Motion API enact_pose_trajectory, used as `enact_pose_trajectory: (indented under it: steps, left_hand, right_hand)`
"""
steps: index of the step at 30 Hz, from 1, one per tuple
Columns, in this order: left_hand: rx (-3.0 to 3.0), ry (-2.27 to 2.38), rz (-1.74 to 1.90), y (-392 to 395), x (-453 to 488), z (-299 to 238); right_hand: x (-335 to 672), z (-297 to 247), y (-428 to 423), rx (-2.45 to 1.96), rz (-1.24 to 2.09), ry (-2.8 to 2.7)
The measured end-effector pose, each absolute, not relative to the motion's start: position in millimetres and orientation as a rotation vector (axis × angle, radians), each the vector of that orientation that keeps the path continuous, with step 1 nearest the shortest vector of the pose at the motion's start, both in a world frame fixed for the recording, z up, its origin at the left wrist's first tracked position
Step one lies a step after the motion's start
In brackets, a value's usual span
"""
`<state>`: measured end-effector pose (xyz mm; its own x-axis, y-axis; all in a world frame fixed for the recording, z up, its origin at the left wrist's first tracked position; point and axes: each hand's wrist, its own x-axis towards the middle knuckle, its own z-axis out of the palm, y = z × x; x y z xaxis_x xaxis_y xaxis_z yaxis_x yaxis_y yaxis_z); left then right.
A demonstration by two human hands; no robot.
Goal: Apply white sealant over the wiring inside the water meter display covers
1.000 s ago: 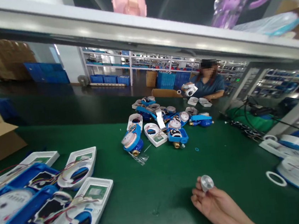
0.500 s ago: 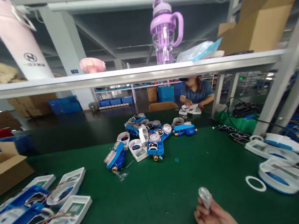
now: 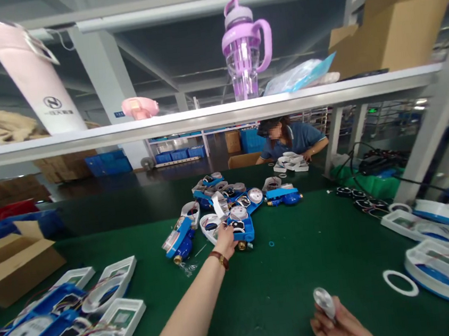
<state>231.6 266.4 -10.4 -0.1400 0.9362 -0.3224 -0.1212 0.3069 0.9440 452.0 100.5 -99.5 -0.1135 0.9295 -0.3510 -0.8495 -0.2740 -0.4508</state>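
My left hand (image 3: 226,241), with a brown-banded watch (image 3: 220,260) at the wrist, reaches into the pile of parts. Its fingertips meet the near side of a blue water meter (image 3: 244,230) and a white teardrop-shaped housing (image 3: 209,227); their grip is partly hidden. Low on the right, my right hand (image 3: 339,322) is closed on a small round silvery piece (image 3: 324,301), shiny and perhaps clear, held above the green mat. Another blue water meter (image 3: 179,242) with a brass end lies left of my left hand.
White housings with wiring (image 3: 118,321) lie at the left, near an open cardboard box (image 3: 13,259). White housings (image 3: 448,273) and a white ring (image 3: 400,283) lie right. A shelf (image 3: 203,114) with bottles crosses overhead. Across the table, a person (image 3: 296,139) handles white housings.
My left arm has come into view and stretched forward to the meters. My right hand still holds the round piece, now turned more face-up. The person opposite leans lower.
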Motion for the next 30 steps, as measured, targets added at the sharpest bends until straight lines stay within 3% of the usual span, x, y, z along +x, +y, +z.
enact_pose_trajectory:
  steps: [8,12,22,30]
  left_hand:
    - [0.869,1.177,0.740,129.9,151.3,-18.2]
    - [0.976,1.129,0.522,71.7,92.4,-3.4]
    - [1.535,1.180,0.237,81.3,39.6,19.9]
    - [1.761,1.560,0.134,45.8,46.2,22.8]
  right_hand:
    - [448.0,-104.9,89.9,-0.699,1.634,-0.159]
    - [436.2,-101.5,77.5,-0.701,1.768,-0.167]
    - [351.9,-20.0,73.3,-0.687,1.980,-0.274]
    - [324.1,-24.3,64.9,-0.729,2.198,-0.254]
